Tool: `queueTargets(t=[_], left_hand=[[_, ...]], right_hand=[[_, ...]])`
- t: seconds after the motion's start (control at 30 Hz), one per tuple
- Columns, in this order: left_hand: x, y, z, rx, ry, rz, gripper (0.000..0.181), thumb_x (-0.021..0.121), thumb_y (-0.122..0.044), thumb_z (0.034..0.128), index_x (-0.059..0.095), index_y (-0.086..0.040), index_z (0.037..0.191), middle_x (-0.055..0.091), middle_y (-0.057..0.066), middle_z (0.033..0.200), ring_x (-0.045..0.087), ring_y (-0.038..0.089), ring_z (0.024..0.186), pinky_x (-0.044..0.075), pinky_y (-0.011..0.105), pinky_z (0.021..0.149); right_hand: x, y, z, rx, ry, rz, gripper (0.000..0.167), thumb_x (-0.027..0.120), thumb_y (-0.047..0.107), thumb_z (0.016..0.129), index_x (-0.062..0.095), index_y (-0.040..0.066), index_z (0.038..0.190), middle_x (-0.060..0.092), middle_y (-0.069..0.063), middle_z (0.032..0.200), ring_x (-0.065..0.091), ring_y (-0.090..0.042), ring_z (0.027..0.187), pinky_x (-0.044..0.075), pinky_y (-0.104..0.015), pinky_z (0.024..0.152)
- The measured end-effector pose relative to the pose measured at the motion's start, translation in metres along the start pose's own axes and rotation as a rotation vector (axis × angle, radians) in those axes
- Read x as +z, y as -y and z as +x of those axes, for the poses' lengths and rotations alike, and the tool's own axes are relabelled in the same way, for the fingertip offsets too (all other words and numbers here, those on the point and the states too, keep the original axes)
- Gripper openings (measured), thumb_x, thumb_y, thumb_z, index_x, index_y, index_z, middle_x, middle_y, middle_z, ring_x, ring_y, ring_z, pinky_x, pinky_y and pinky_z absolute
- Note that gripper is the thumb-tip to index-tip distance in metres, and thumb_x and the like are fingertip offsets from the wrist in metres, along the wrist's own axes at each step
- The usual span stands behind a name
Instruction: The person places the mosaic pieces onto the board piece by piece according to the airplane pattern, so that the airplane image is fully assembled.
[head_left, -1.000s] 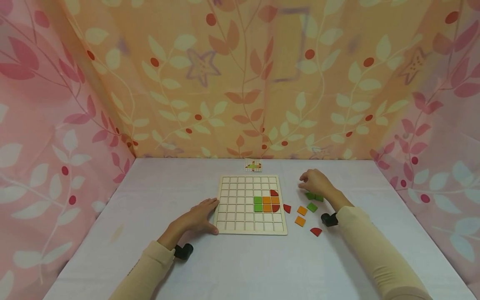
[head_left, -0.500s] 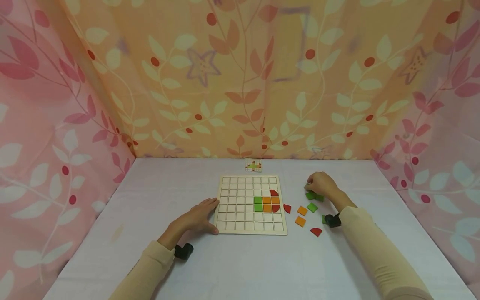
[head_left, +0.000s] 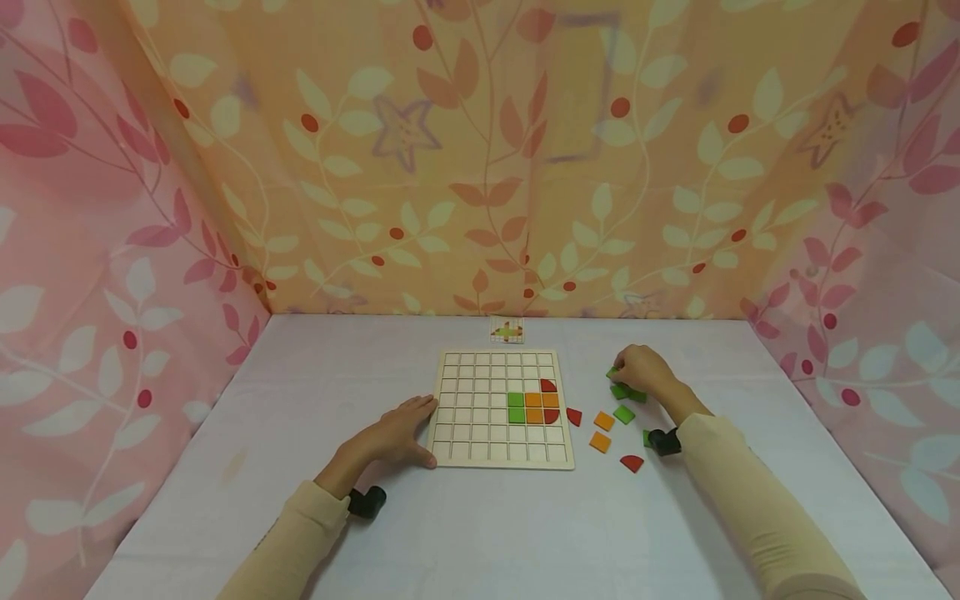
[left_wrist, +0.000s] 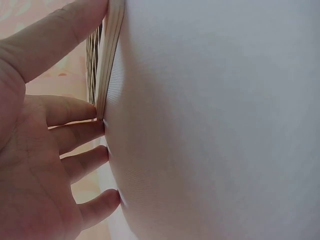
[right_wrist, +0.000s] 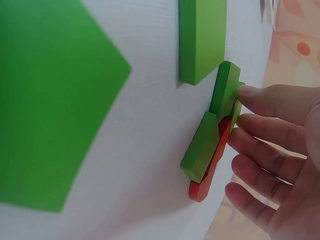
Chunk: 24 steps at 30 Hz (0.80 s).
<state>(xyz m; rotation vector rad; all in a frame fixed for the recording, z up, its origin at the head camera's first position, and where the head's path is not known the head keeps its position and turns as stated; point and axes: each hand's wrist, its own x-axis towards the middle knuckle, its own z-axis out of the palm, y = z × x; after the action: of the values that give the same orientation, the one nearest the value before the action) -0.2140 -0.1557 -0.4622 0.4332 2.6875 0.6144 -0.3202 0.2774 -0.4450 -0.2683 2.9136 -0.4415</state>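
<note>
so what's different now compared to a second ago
The right hand shifted slightly rightward and toward the person; its fingers now appear to pinch a flat green square tile. Another green tile now shows beside the black wrist camera. The left hand stayed at the edge of the square pale wooden grid board, and the coloured pieces on it did not move.

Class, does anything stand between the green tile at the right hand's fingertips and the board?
Nothing visible stands directly between the green tile and the board; the red piece beside it lies off that straight line.
</note>
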Motion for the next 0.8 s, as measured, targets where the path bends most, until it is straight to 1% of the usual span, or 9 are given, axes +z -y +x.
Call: queueTargets(t=[0.3, 0.4, 0.57, 0.8], left_hand=[[-0.0021, 0.0004, 0.0005, 0.014, -0.004, -0.003, 0.102, 0.086, -0.034, 0.0711, 0.031, -0.003, 0.152, 0.027, 0.016, 0.160, 0.020, 0.037, 0.150, 0.021, 0.059, 0.118], [-0.0012, 0.0013, 0.0011, 0.010, 0.003, -0.003, 0.102, 0.086, -0.034, 0.0712, 0.031, -0.003, 0.152, 0.027, 0.016, 0.160, 0.019, 0.037, 0.150, 0.021, 0.058, 0.119], [0.0002, 0.0008, 0.0007, 0.001, 0.023, -0.013, 0.103, 0.086, -0.033, 0.0711, 0.030, -0.003, 0.152, 0.026, 0.016, 0.160, 0.018, 0.037, 0.150, 0.020, 0.059, 0.119], [-0.0001, -0.0006, 0.0002, 0.005, 0.009, -0.013, 0.102, 0.086, -0.033, 0.0710, 0.031, -0.002, 0.152, 0.027, 0.016, 0.160, 0.019, 0.037, 0.150, 0.020, 0.059, 0.118]], right_hand=[[0.0026, 0.0017, 0.0016, 0.022, -0.019, -0.006, 0.027, 0.070, 0.016, 0.084, 0.072, -0.005, 0.102, 0.071, -0.017, 0.096, 0.059, -0.025, 0.081, 0.051, -0.041, 0.078], [0.0031, 0.0023, 0.0011, 0.030, -0.014, -0.003, 0.026, 0.070, 0.015, 0.084, 0.072, -0.005, 0.101, 0.071, -0.016, 0.094, 0.058, -0.024, 0.080, 0.050, -0.040, 0.076], [0.0043, 0.0020, -0.0007, 0.022, -0.005, -0.004, 0.025, 0.071, 0.015, 0.083, 0.072, -0.004, 0.099, 0.071, -0.015, 0.091, 0.058, -0.023, 0.078, 0.050, -0.037, 0.073], [0.0060, 0.0004, 0.0008, 0.017, -0.016, 0.000, 0.025, 0.071, 0.016, 0.083, 0.072, -0.004, 0.099, 0.071, -0.015, 0.091, 0.057, -0.024, 0.078, 0.050, -0.038, 0.074]])
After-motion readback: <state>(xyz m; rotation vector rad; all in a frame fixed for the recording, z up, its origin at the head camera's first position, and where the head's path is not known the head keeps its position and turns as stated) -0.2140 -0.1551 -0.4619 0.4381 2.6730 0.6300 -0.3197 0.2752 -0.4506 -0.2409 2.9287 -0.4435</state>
